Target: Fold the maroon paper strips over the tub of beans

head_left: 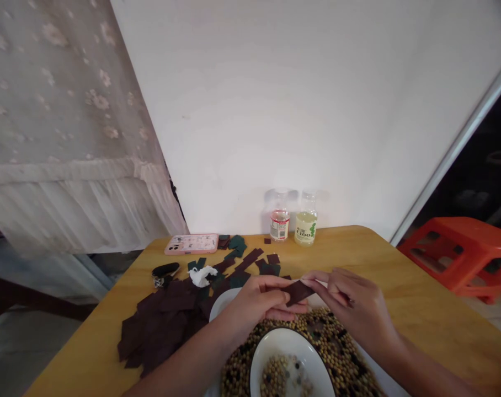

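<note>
We recorded, from the left, one grey floral curtain (68, 99) with a gathered, paler lower part; one heap of dark brown pieces (163, 325), flat and overlapping, on the left part of a yellowish wooden table (358, 251); one black fob (165, 269) with metal parts beside it; one phone (191, 243) in a pink-edged case, lying near the table's far edge; one crumpled white tissue (202, 276), resting among the flat pieces; several dark green pieces (236, 243), scattered right of the phone; and one white dish (218, 309), partly hidden behind the left arm. Next we listed the left hand (271, 298), its thumb and fingers pinching the left end of one dark brown strip (299, 293), which was held aloft, tilted, between both hands; one clear bottle (279, 225) with a red-and-white label, upright by the wall; one dark-rimmed white bowl (283, 337), containing some small round beads or grains, we could not tell which; and one second bottle (305, 225), pale-labelled, beside the first. Around the bowl we counted in a mass of tan and black grains (238, 364). Last came the right hand (353, 300), fingertips pressed on the strip's right end, and one orange-red stool (482, 242).
</note>
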`<state>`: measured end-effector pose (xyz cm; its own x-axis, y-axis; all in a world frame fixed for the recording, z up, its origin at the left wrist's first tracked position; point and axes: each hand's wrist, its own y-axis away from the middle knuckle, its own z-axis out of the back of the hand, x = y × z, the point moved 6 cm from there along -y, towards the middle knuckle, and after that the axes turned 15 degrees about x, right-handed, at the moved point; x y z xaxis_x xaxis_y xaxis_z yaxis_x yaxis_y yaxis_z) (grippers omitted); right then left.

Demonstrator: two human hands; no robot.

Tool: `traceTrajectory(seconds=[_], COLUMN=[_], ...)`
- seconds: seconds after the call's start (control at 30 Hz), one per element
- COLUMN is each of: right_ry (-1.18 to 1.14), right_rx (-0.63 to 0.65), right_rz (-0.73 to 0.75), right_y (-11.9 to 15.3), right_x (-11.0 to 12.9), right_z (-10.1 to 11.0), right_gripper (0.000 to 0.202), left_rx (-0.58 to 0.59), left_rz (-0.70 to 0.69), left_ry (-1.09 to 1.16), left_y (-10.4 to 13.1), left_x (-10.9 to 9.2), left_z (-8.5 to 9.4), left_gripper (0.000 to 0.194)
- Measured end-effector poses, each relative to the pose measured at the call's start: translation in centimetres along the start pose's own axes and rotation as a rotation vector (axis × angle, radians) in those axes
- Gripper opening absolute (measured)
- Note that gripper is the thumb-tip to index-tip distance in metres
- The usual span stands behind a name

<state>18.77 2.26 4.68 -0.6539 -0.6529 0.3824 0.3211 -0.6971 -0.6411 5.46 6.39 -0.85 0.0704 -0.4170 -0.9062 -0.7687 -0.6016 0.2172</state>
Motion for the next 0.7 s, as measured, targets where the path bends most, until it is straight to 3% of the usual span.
traceTrajectory(seconds=[0.13,0.27,0.4,0.7], right_ry=[0.022,-0.012,-0.048,-0.121], right_rx=[0.068,-0.025,-0.013,0.059], right_rz=[0.021,-0.046,-0.098,-0.057], right_y=[0.0,0.1,0.0,0.2], right_x=[0.2,-0.3,-0.9,-0.8], right_z=[-0.4,0.2,0.0,-0.7], right_gripper=[0.041,0.043,0.044,0.042], left_rx=[-0.017,-0.011,-0.016,-0.204], left_rz=[0.024,0.015,-0.020,-0.223], left_ry=[0.010,-0.020,-0.067,-0.129], left_y=[-0.1,-0.1,0.1,0.4], left_x=[0.3,0.1,-0.6,-1.9], left_z=[0.2,0.2,0.0,1.1], left_gripper=[0.035,0.034,0.029,0.041])
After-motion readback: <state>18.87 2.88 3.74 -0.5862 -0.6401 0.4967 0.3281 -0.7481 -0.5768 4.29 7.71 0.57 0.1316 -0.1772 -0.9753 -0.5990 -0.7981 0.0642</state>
